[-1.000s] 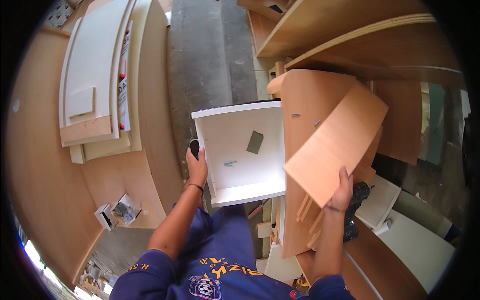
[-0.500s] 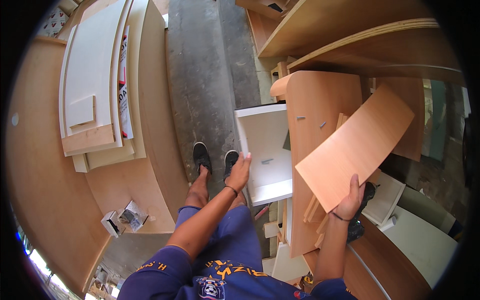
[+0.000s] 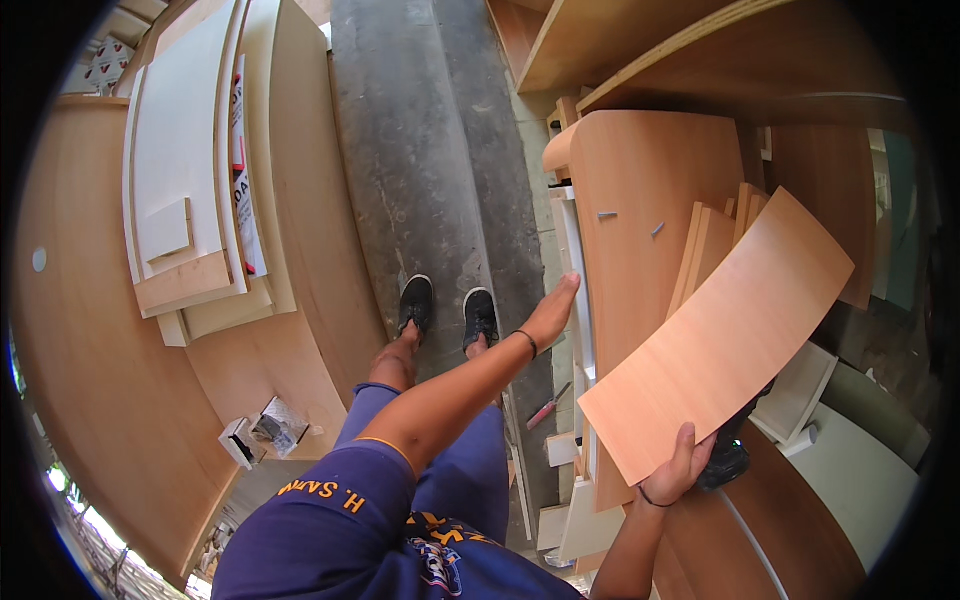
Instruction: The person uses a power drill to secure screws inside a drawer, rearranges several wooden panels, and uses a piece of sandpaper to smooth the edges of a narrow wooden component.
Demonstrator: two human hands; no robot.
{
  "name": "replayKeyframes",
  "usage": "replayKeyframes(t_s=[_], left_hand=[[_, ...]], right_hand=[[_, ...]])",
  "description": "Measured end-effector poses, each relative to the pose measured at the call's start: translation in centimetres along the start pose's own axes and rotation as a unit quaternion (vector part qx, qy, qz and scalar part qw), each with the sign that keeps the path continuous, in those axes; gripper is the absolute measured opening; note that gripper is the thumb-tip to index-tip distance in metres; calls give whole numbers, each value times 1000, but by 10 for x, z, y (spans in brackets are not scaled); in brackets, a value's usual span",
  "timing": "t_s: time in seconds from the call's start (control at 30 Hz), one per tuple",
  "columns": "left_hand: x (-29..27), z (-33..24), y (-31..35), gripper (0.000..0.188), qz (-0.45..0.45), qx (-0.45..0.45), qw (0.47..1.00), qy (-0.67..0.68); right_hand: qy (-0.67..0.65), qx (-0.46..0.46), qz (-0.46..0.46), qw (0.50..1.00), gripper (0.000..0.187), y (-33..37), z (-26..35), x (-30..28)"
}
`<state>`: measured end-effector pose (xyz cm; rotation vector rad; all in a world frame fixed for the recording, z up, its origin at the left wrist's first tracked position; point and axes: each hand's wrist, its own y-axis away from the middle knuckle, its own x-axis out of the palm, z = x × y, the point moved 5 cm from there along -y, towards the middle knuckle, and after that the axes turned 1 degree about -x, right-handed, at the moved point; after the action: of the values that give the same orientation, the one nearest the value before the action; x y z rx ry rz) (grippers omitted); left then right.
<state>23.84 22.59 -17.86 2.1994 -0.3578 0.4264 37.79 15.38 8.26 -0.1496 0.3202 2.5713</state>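
Note:
My left hand (image 3: 552, 313) rests its outstretched fingers against the white edge of a drawer (image 3: 572, 265), which sits almost fully inside a wood-coloured cabinet (image 3: 625, 260). In my right hand (image 3: 680, 467) is a flat rectangular wood-coloured board (image 3: 715, 340), gripped at its near edge with the thumb on top. The board hangs tilted over the cabinet's right side and covers part of it. Two small metal pieces, one a grey pin (image 3: 607, 215) and the other a similar pin (image 3: 657, 229), lie on the cabinet top.
On the left, white panels (image 3: 180, 130) are stacked on a large wooden cabinet (image 3: 310, 170). Small plastic-wrapped parts (image 3: 280, 425) lie nearer me. A red-handled tool (image 3: 542, 413) is on the concrete floor (image 3: 400, 130). Wooden strips (image 3: 705, 250) stand behind the board.
My left hand has moved right, and the drawer, pulled out before, has slid into the cabinet. The board in my right hand has shifted slightly right and nearer me.

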Motion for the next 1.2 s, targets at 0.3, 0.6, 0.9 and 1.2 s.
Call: replayKeyframes(t_s=[0.3,0.6,0.9,1.2], left_hand=[[24,-3,-9,89,66,23,997,19],[22,-15,-9,99,96,-8,993,63],[12,-29,12,101,139,-55,985,92],[-1,-36,127,85,160,-44,964,207]], right_hand=[[6,5,-14,1000,62,27,-15,-13],[27,7,-28,999,59,60,-19,-1],[143,10,-1,990,57,104,-8,-3],[379,19,159,912,46,109,-12,19]])
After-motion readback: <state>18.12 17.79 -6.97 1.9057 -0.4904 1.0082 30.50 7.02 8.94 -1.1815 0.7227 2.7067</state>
